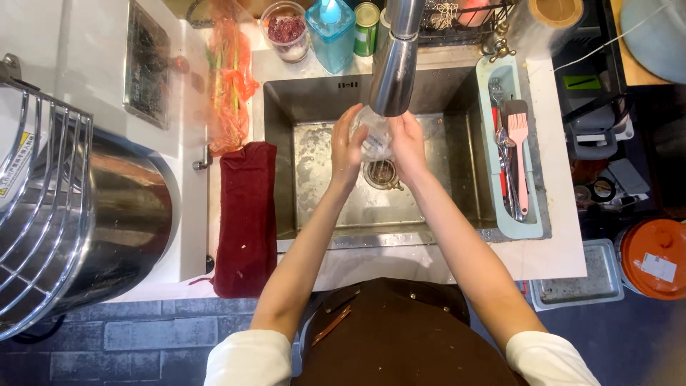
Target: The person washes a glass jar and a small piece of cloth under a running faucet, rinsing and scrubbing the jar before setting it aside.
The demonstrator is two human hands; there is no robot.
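Observation:
Over the steel sink (314, 114), both my hands hold a small clear container (374, 136) just under the chrome tap spout (393, 71). My left hand (346, 146) grips its left side with fingers curled over the top. On the other side my right hand (409, 143) clasps it. The container is partly hidden by the spout and my fingers. Below it lies the round sink drain (380, 173).
A dark red cloth (246, 214) hangs over the sink's left edge. A pale green utensil tray (509, 143) with a pink brush sits at the right. A blue soap bottle (330, 32), a jar and a tin stand behind. A large steel bowl (107, 214) is at left.

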